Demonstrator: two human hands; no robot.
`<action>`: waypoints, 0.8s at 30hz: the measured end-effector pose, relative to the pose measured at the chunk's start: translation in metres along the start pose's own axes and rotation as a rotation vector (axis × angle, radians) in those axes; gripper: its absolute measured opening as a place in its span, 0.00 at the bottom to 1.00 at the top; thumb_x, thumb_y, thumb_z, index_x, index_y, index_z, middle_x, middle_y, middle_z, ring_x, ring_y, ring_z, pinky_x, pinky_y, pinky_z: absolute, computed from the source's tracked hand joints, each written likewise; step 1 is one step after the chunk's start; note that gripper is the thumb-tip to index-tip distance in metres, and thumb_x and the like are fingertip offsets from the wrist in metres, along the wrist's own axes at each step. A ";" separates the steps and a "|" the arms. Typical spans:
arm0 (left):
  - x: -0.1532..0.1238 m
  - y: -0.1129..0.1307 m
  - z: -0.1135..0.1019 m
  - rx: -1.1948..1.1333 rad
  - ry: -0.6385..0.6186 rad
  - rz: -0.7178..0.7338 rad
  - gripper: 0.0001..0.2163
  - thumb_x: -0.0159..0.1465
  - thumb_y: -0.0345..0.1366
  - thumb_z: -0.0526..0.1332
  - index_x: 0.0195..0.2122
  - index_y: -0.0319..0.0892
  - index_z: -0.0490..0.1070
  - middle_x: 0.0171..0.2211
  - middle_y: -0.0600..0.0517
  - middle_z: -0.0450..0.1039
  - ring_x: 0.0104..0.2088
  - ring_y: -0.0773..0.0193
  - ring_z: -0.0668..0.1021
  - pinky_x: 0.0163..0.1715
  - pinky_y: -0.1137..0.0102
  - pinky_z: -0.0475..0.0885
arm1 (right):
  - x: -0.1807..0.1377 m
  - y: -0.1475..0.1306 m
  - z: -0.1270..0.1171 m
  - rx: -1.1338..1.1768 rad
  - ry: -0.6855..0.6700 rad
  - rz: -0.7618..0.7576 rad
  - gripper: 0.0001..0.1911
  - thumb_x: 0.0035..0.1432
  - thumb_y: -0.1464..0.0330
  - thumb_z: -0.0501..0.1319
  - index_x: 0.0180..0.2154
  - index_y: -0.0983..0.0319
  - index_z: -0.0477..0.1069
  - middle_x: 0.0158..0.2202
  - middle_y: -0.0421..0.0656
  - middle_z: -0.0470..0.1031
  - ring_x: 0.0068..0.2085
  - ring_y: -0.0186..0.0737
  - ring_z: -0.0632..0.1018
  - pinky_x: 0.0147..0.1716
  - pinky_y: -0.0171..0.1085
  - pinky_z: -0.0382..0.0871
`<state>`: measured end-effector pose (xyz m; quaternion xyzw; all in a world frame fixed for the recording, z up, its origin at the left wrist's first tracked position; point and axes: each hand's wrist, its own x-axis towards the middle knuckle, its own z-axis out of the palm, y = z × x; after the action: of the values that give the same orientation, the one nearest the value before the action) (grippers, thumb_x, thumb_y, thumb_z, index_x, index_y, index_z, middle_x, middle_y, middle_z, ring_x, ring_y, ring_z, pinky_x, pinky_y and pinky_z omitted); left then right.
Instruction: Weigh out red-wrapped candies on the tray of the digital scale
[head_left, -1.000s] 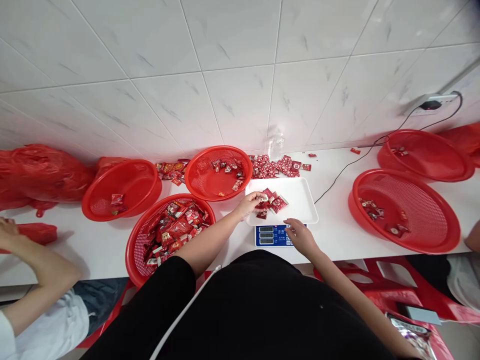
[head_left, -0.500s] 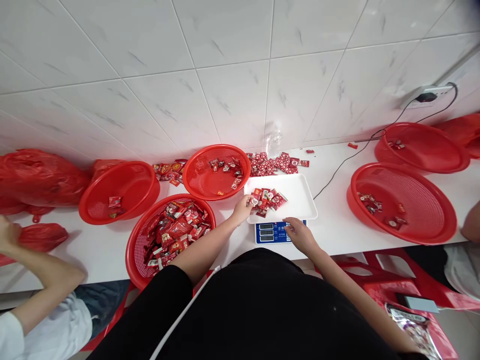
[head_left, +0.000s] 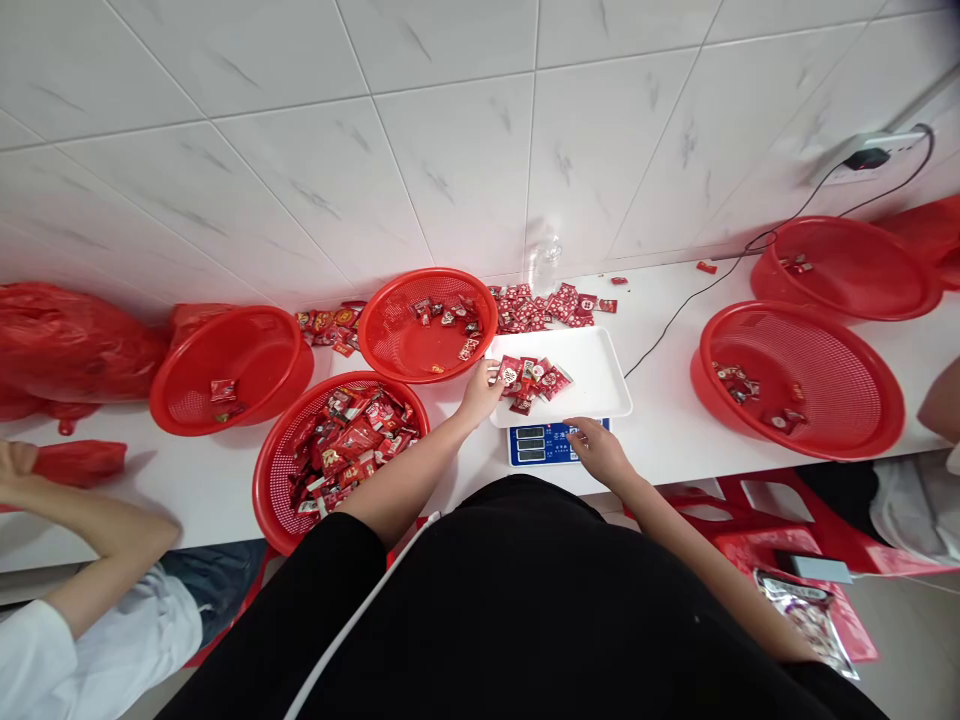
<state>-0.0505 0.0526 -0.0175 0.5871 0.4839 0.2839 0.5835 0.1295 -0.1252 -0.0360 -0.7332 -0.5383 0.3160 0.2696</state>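
Observation:
My left hand [head_left: 480, 392] is closed on a red wrapped packet [head_left: 511, 371] with a white round mark, at the left end of the white tray [head_left: 596, 375]. Beside it in the tray lies a small pile of red and white packets [head_left: 541, 381]. The tray rests on a digital scale [head_left: 549, 443] with a blue panel and display windows. Over the right side of that panel hovers my right hand [head_left: 598, 449], its fingers apart and nothing in it. Whether its fingertips touch the panel I cannot tell.
Left of the scale stands a red basket [head_left: 262, 500] full of packets. Behind it is another red basket [head_left: 427, 375] holding a few. Loose packets [head_left: 525, 310] and a clear plastic bottle [head_left: 545, 262] lie by the wall. A power cord [head_left: 675, 307] crosses the right side. Co-workers sit on both sides.
The view has tilted and shifted slightly, so everything sits higher in the picture. The packet in my left hand now shows its face more plainly. My right hand stays over the scale panel.

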 end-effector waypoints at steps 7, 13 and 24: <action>-0.023 0.015 0.006 0.087 -0.214 0.031 0.11 0.58 0.31 0.59 0.43 0.40 0.69 0.41 0.48 0.74 0.34 0.66 0.77 0.30 0.73 0.72 | 0.001 -0.011 -0.009 0.080 -0.006 0.043 0.19 0.59 0.61 0.52 0.50 0.57 0.68 0.49 0.46 0.73 0.40 0.40 0.76 0.41 0.41 0.71; -0.064 -0.001 0.011 0.187 -0.593 0.038 0.09 0.57 0.33 0.60 0.39 0.39 0.72 0.35 0.51 0.74 0.33 0.65 0.76 0.35 0.71 0.70 | -0.001 -0.025 -0.005 0.266 -0.253 0.046 0.27 0.53 0.54 0.60 0.54 0.56 0.66 0.41 0.43 0.78 0.40 0.42 0.77 0.43 0.42 0.69; -0.060 -0.004 -0.011 0.263 -0.317 0.052 0.05 0.57 0.35 0.60 0.33 0.40 0.69 0.31 0.53 0.72 0.33 0.66 0.74 0.35 0.71 0.68 | 0.005 -0.031 0.012 0.643 -0.229 0.284 0.19 0.53 0.56 0.59 0.41 0.62 0.73 0.38 0.45 0.79 0.40 0.45 0.78 0.41 0.40 0.72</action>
<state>-0.0837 0.0026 -0.0059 0.7077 0.4037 0.1376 0.5632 0.1026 -0.1112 -0.0216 -0.6384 -0.3311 0.5833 0.3776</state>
